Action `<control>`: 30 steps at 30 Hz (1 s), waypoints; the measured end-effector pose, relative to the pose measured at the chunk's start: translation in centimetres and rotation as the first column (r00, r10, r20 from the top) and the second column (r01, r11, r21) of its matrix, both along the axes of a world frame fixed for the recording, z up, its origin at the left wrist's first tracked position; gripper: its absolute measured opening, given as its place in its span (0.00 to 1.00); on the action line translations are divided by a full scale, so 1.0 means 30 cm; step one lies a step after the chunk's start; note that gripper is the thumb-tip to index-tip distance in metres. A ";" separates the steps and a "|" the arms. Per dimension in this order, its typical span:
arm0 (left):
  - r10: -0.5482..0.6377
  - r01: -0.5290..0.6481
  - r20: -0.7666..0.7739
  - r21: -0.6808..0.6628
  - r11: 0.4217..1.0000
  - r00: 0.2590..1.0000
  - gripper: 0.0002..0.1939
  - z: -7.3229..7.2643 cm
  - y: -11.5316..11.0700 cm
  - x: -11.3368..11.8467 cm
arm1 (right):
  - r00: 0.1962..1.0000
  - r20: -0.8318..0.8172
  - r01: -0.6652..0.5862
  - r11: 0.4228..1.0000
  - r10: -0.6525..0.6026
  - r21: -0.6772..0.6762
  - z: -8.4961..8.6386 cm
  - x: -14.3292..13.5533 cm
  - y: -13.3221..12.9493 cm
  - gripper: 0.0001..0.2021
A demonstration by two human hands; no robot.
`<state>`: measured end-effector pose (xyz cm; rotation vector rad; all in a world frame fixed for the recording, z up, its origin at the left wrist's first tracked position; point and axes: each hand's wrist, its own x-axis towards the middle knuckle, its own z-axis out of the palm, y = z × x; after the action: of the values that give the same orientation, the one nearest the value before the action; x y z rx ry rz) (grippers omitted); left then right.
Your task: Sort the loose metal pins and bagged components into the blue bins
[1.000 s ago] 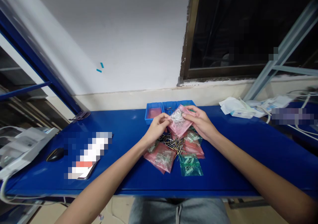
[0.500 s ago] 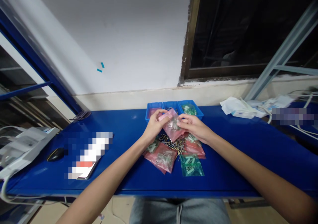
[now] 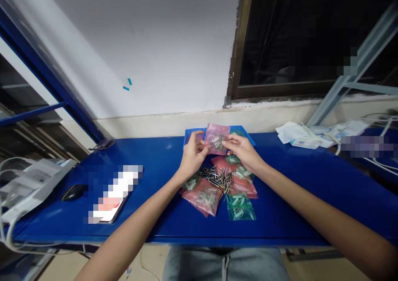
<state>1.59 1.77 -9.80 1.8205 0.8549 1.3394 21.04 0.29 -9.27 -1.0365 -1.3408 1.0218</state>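
Note:
Between my two hands a pink plastic bag (image 3: 219,131) with small parts inside is held up in front of the blue bins (image 3: 190,135). My left hand (image 3: 194,156) pinches its left lower edge between thumb and fingers. The right side is gripped by my right hand (image 3: 244,151), thumb over the bag's front. Below them lies a loose pile of thin metal pins (image 3: 219,179). Around the pile are pink bags (image 3: 203,198) of small pieces and a green bag (image 3: 240,207) with pale pieces in it. The bins behind are partly hidden by the bag and hands.
To the left on the blue table (image 3: 280,218) lie a phone-like device (image 3: 116,198), blurred out, and a black mouse (image 3: 73,192). A white tissue pack (image 3: 303,138) and cables are at the back right. A wall and a dark window stand behind.
The pink bag has been raised and turned upright, away from the pile. My left hand has shifted its grip from the bag's upper part to its lower left edge.

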 end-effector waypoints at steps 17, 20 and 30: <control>0.460 -0.447 -0.381 0.126 0.885 0.802 0.12 -0.024 0.164 -0.169 | 0.496 0.851 0.092 0.985 -0.173 0.147 0.075 -0.243 0.244 0.27; 0.472 -0.466 -0.386 0.114 0.877 0.793 0.11 -0.027 0.177 -0.179 | 0.353 0.925 0.069 0.990 -0.139 0.123 0.061 -0.253 0.244 0.19; 0.444 -0.354 -0.548 0.268 0.896 0.709 0.15 -0.078 0.195 -0.179 | 0.274 0.961 0.026 0.999 -0.037 0.031 0.070 -0.265 0.269 0.13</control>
<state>-3.77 7.62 -12.15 2.3173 1.6092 1.0793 13.08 8.37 -7.17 -1.8184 -2.2834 0.1975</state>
